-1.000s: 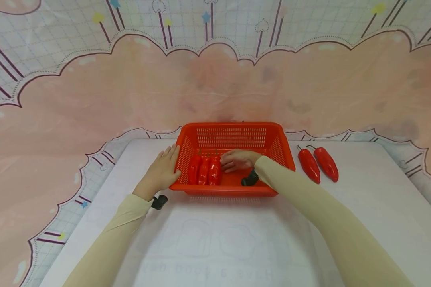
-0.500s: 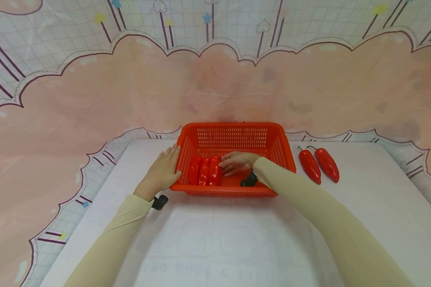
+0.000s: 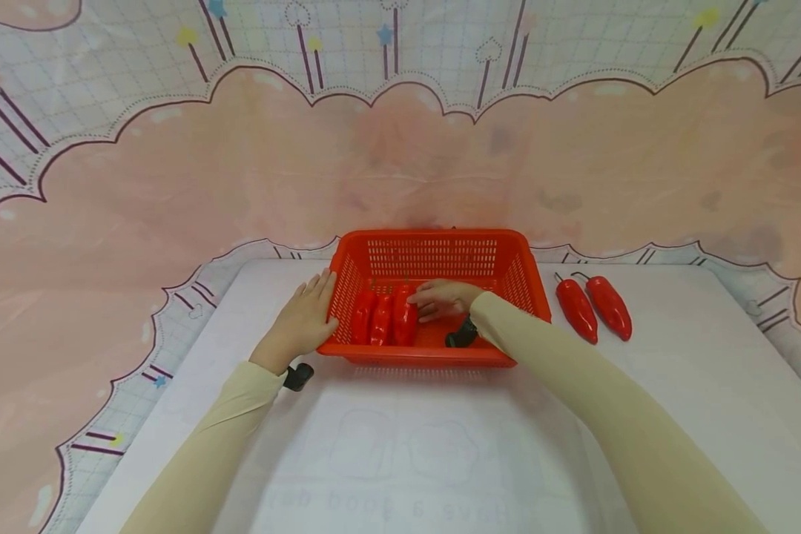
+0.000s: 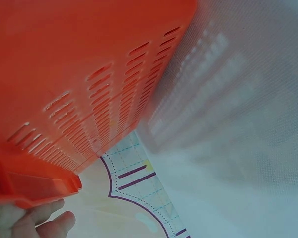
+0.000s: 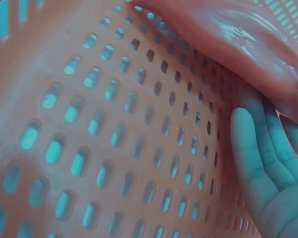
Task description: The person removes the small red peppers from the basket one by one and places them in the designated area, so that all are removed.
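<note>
Pepper: the one by the fingers (image 5: 249, 144) — right-most of three — lies in the basket (image 3: 434, 359), left of its middle; the bare floor to its right is on the right hand's side. Call it the near pepper (image 3: 404, 325).
Long axis: it runs roughly away from the person, stem at the far end, so the fingers meet it broadly crosswise, on its long right flank.
Right hand (image 3: 446, 297): reaches in over the right part of the basket, pointing left; the near pepper is directly left of the fingertips and touching them.
Right fingers: slightly apart and only gently bent; in the right wrist view their ends pass out of sight behind the pepper, so I cannot tell whether they pinch it.
Left hand (image 3: 299, 320): outside the basket, laid against its left wall and rim, fingers stretched and thumb apart. It holds no pepper.
Nearer hand: the right; the basket wall and two other peppers stand between the left hand and the near pepper.
Neighbours: the middle pepper (image 3: 381, 323) and the left pepper (image 3: 361, 320), lying alongside in much the same direction.
Pair outside: two loose peppers (image 3: 578, 311) on the tabletop (image 3: 407, 437), right of the basket — slanted, stems at their far ends.
</note>
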A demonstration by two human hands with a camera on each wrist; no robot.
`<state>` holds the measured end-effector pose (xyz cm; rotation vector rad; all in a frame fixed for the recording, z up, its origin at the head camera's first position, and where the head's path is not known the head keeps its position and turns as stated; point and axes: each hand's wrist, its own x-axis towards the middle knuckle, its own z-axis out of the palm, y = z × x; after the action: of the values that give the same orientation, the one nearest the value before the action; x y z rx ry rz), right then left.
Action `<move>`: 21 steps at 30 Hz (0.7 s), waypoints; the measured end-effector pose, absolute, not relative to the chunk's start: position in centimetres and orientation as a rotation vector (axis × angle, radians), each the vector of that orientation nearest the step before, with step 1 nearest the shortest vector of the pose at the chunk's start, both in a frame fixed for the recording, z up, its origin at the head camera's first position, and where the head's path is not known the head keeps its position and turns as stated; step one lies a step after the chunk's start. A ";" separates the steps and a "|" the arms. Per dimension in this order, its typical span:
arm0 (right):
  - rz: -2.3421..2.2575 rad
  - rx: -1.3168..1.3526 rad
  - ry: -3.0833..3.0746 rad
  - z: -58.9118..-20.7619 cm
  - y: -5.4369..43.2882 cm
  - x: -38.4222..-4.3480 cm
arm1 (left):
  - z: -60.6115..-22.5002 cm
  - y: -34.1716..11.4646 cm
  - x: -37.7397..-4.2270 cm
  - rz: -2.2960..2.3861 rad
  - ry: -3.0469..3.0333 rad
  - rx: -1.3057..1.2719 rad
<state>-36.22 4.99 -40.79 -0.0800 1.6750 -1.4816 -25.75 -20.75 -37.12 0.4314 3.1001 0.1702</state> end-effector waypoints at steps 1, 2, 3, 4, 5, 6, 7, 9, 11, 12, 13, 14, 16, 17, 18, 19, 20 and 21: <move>-1.486 -0.082 1.677 -40.8 5.0 -36.3 | -37.1 -20.8 -25.8 0.170 3.100 0.429; -1.492 -0.086 1.683 -40.8 5.0 -36.3 | -37.1 -20.8 -25.8 0.167 3.100 0.429; -1.499 -0.088 1.688 -40.8 5.0 -36.3 | -37.2 -20.8 -25.8 0.165 3.101 0.427; -1.511 -0.089 1.690 -40.8 5.0 -36.3 | -37.2 -20.8 -25.8 0.161 3.101 0.426; -1.522 -0.097 1.694 -40.8 5.0 -36.4 | -37.2 -20.7 -25.8 0.160 3.101 0.424; -1.535 -0.105 1.699 -40.8 5.1 -36.4 | -37.2 -20.7 -25.8 0.158 3.101 0.424; -1.547 -0.114 1.706 -40.8 5.1 -36.4 | -37.2 -20.8 -25.8 0.156 3.100 0.423; -1.571 -0.137 1.710 -40.7 5.1 -36.3 | -37.2 -20.8 -25.8 0.157 3.098 0.420; -1.594 -0.161 1.712 -40.8 5.1 -36.4 | -37.1 -20.8 -25.8 0.160 3.095 0.422; -1.602 -0.167 1.715 -40.8 5.1 -36.4 | -37.1 -20.8 -25.8 0.159 3.095 0.423; -1.610 -0.168 1.716 -40.8 5.1 -36.4 | -37.1 -20.8 -25.8 0.157 3.094 0.425; -1.616 -0.170 1.715 -40.8 5.0 -36.4 | -37.1 -20.8 -25.8 0.157 3.094 0.428; -1.622 -0.164 1.719 -40.9 4.9 -36.5 | -37.1 -20.8 -25.8 0.154 3.095 0.434; -1.625 -0.158 1.718 -40.9 4.9 -36.5 | -37.1 -20.8 -25.8 0.153 3.096 0.437; -1.626 -0.153 1.719 -40.9 4.9 -36.5 | -37.1 -20.8 -25.8 0.151 3.097 0.440; -1.631 -0.149 1.715 -40.9 4.8 -36.5 | -37.1 -20.8 -25.8 0.152 3.098 0.441; -1.632 -0.149 1.716 -40.9 4.8 -36.5 | -37.2 -20.8 -25.8 0.153 3.099 0.442; -1.637 -0.147 1.716 -40.9 4.8 -36.5 | -37.2 -20.8 -25.8 0.152 3.099 0.441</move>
<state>-36.48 4.76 -40.91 -0.1470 1.7161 -1.6372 -25.79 -20.80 -37.22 0.4409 3.0990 0.1516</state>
